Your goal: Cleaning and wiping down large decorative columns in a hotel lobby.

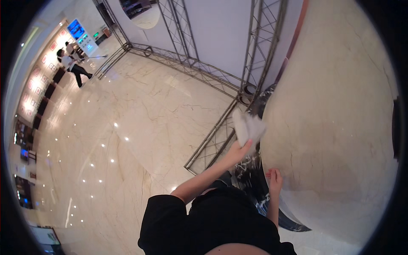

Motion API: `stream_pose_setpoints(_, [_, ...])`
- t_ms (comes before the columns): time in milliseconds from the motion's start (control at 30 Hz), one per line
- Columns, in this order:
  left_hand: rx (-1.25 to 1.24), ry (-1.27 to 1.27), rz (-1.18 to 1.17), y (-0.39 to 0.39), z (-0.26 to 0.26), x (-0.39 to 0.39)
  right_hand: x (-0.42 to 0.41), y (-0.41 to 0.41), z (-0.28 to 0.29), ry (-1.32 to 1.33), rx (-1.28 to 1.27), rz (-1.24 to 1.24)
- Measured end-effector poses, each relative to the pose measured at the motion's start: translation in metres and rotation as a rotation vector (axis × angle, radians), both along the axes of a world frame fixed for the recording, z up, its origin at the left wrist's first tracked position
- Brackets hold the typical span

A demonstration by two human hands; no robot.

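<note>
My left hand [241, 149] grips a white cloth [244, 129], blurred, beside the lower end of a metal truss. Lower and to the right, my right hand [275, 178] has loosely bent fingers and nothing visible in it. It is close to a cream marble wall [322, 127]; whether it touches the wall cannot be told. A black marble base [251, 172] with white veins runs along the foot of this wall, between the two forearms.
A metal truss frame [210, 71] backs pale panels [220, 35], with one truss foot [213, 143] jutting over the glossy marble floor [137, 118]. At the far upper left, a person [71, 65] holds a long pole near another person and a lit display [81, 36].
</note>
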State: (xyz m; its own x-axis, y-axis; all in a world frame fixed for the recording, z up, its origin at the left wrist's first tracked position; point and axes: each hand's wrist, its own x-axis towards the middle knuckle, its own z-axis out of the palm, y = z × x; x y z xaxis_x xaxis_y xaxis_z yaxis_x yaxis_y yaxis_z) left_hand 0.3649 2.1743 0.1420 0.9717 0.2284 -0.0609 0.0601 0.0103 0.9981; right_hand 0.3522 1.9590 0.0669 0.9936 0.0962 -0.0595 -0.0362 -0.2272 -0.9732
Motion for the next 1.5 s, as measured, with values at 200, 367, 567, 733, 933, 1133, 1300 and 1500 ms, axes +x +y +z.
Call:
stream_pose_setpoints(200, [0.058,-0.636,-0.160,0.011,0.124,0.138,0.025,0.045,0.033,-0.105,-0.203,0.184])
stream_pose_setpoints(367, [0.251,-1.364,-0.110,-0.055,0.281,0.233,0.006,0.064,0.041,-0.123,-0.218,0.230])
stream_pose_setpoints(567, [0.362,-1.327,0.334,-0.100,0.357,0.237,-0.051,0.036,0.029,0.038,-0.196,-0.087])
stream_pose_setpoints(733, [0.102,-1.308,-0.500,-0.081,0.322,0.216,-0.104,0.010,-0.011,0.159,-0.099,-0.478])
stream_pose_setpoints(933, [0.621,-1.205,-0.371,-0.088,0.196,0.176,-0.089,0.012,-0.003,0.163,-0.161,-0.477])
stream_pose_setpoints(1133, [0.671,-0.877,-0.912,-0.060,0.044,0.097,-0.062,0.034,0.019,0.144,-0.221,-0.217])
stream_pose_setpoints(1300, [-0.696,0.349,-0.723,-0.010,0.085,0.055,-0.081,0.028,-0.003,-0.007,-0.507,-0.243])
stream_pose_setpoints(1500, [-0.872,-0.560,-0.308,0.018,0.177,0.102,-0.084,0.026,0.003,0.148,-0.262,-0.216])
